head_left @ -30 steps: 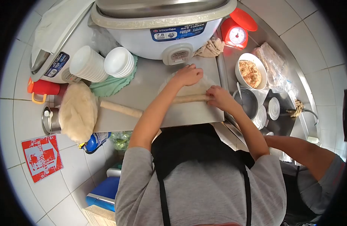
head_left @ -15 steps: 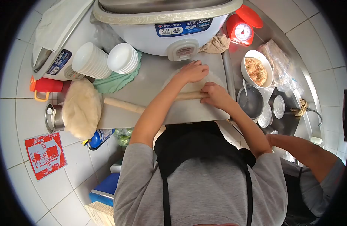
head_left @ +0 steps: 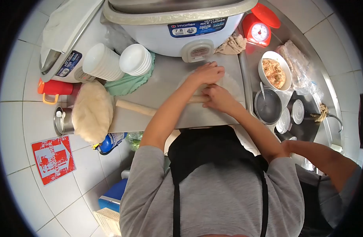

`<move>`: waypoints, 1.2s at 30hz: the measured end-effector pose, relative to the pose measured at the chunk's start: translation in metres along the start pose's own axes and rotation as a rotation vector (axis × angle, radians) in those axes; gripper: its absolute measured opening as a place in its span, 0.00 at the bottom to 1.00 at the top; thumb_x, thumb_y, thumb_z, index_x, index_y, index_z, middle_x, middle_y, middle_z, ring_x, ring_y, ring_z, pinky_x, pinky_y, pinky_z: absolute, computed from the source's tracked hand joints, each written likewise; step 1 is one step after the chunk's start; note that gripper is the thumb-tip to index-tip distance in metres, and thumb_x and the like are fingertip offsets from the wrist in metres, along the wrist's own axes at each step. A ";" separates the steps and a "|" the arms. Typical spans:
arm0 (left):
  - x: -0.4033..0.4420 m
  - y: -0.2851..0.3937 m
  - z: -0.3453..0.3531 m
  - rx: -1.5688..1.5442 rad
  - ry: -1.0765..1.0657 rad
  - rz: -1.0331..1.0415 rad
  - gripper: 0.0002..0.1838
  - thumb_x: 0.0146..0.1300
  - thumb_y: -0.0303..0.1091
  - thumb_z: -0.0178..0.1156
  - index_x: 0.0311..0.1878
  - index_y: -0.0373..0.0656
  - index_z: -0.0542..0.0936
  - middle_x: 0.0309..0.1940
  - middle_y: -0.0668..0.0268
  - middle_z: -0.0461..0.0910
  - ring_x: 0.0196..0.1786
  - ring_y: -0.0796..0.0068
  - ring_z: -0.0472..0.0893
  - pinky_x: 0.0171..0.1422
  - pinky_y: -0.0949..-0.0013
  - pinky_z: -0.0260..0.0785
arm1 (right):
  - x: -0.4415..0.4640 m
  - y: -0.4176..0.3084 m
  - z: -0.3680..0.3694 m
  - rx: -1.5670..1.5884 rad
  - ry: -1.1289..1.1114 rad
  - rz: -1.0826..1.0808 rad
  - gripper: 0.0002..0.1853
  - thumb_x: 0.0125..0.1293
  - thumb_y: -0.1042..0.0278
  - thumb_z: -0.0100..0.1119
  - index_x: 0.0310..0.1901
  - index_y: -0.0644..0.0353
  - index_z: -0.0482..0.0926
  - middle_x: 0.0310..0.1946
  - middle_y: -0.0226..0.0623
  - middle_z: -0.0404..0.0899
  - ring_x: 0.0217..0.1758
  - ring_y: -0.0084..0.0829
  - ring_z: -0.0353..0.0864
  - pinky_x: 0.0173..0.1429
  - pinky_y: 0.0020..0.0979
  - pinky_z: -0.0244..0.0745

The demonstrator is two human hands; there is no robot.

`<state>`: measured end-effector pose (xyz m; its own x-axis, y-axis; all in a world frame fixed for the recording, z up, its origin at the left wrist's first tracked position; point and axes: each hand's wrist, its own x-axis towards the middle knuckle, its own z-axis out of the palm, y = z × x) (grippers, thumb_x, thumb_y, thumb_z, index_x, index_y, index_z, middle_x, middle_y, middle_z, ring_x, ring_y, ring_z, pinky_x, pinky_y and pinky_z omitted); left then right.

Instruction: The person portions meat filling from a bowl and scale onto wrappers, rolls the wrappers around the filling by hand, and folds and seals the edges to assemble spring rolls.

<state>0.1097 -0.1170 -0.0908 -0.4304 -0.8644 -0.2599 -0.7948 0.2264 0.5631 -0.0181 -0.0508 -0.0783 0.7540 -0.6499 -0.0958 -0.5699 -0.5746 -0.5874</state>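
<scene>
Near the middle of the steel table, my left hand (head_left: 210,73) rests with curled fingers over a thin, pale, translucent sheet (head_left: 230,83); what its fingers hold, if anything, is hidden. Just below it, my right hand (head_left: 219,97) is closed round the right end of a pale dough-like roll (head_left: 197,99). A pale roll (head_left: 135,107) also shows on the other side of my left forearm; the forearm hides whether both parts are one piece. A large pale dough mass (head_left: 93,111) lies at the table's left edge.
Rice cooker (head_left: 173,37) behind my hands; stacked white bowls (head_left: 135,59) on green cloth (head_left: 131,84). Right: red scale (head_left: 256,32), bowl of orange-brown filling (head_left: 274,73), dark pan (head_left: 268,106), open tins (head_left: 297,111). A co-worker's arm (head_left: 321,158) reaches in at lower right.
The view has shifted, so the surroundings sit further right. My right hand has moved left along the roll, closer to my left hand, which stays over the sheet with curled fingers.
</scene>
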 end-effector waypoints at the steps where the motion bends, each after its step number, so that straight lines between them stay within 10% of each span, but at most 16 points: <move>1: 0.000 0.001 0.001 0.008 0.005 0.005 0.18 0.66 0.49 0.40 0.50 0.57 0.76 0.51 0.62 0.71 0.60 0.60 0.69 0.65 0.57 0.60 | 0.000 -0.003 0.002 0.007 0.025 -0.032 0.17 0.41 0.72 0.69 0.37 0.62 0.80 0.39 0.42 0.78 0.47 0.42 0.77 0.50 0.39 0.73; 36: 0.003 -0.007 -0.003 -0.045 -0.045 0.090 0.17 0.65 0.43 0.41 0.48 0.50 0.75 0.46 0.60 0.72 0.55 0.62 0.70 0.61 0.64 0.61 | -0.023 0.014 -0.007 -0.047 0.053 0.093 0.16 0.40 0.74 0.68 0.35 0.56 0.80 0.41 0.36 0.77 0.49 0.41 0.76 0.51 0.39 0.74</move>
<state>0.1148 -0.1227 -0.0932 -0.5185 -0.8203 -0.2411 -0.7327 0.2809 0.6199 -0.0458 -0.0481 -0.0785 0.6797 -0.7260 -0.1045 -0.6518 -0.5326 -0.5400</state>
